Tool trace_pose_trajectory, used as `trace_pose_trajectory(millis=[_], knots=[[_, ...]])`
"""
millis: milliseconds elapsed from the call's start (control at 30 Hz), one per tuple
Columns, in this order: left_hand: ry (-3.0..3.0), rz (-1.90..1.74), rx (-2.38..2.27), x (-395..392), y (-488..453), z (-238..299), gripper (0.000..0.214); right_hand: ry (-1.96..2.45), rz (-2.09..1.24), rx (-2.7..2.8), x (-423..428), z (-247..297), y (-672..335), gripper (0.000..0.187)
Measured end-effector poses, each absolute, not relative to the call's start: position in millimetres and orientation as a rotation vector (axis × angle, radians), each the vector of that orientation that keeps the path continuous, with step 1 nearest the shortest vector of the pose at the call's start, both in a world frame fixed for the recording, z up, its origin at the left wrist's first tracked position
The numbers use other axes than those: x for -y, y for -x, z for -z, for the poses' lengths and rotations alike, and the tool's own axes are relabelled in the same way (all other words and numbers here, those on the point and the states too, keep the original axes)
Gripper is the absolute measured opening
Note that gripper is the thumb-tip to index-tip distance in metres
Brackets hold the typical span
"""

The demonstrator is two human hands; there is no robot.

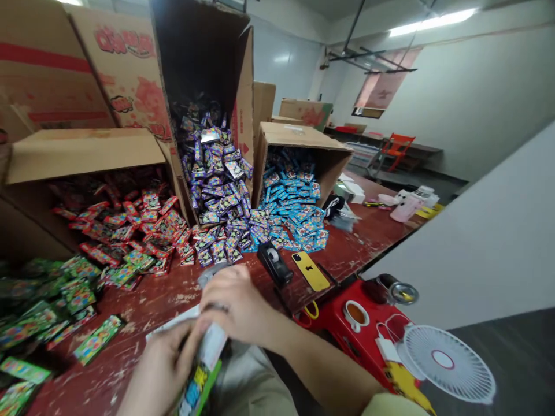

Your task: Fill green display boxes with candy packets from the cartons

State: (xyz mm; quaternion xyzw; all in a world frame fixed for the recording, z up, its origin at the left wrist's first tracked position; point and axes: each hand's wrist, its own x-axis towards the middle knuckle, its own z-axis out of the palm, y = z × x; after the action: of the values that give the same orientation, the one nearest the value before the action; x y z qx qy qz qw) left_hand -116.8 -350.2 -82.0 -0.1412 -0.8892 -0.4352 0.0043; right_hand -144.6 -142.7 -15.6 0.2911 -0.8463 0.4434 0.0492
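In front of my lap, my left hand [162, 361] is closed round a small printed carton [212, 345], white at the upper part with green, blue and yellow artwork lower down. My right hand [232, 300] has its fingers curled over the carton's upper end, slightly blurred, and touches my left fingers there. Whatever lies beneath those fingers is hidden. A grey translucent piece [209, 273], possibly plastic, shows just beyond my right hand. Beneath both hands a white sheet [180, 319] rests at the table's edge.
Purple packets [212, 190], blue packets [295, 196] and red packets [147, 225] spill from tipped cardboard boxes; green packets [78, 289] lie left. A black tape dispenser [274, 264] and yellow phone [311, 270] are right. A red stool [333, 323] holds a cup [356, 315] and white fan [451, 358].
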Motion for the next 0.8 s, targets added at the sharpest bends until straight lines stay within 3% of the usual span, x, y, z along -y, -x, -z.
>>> trace_pose_trajectory(millis=[133,300,433,567,700,800], knots=[[0.118,1.633,2.613,328.5,124.6,81.7,0.039,-0.440,-1.904,2.523,132.2,40.6,152.8,0.035],[-0.232,2.172,2.324,314.6,129.0,69.9,0.049,-0.103,-2.292,2.434,138.4,70.5,155.1,0.042],[-0.443,2.087,2.194,327.2,134.2,54.5,0.054,-0.077,-2.458,2.502,163.6,101.0,119.3,0.045],[-0.367,1.835,2.298,335.6,127.7,59.5,0.048,-0.173,-2.348,2.427,177.6,97.0,101.2,0.035],[-0.282,1.611,2.383,318.3,114.1,65.6,0.049,-0.132,-1.957,2.478,188.5,84.0,100.1,0.039],[-0.260,1.555,2.397,311.7,111.0,69.4,0.056,-0.127,-1.898,2.507,196.4,104.5,97.1,0.044]])
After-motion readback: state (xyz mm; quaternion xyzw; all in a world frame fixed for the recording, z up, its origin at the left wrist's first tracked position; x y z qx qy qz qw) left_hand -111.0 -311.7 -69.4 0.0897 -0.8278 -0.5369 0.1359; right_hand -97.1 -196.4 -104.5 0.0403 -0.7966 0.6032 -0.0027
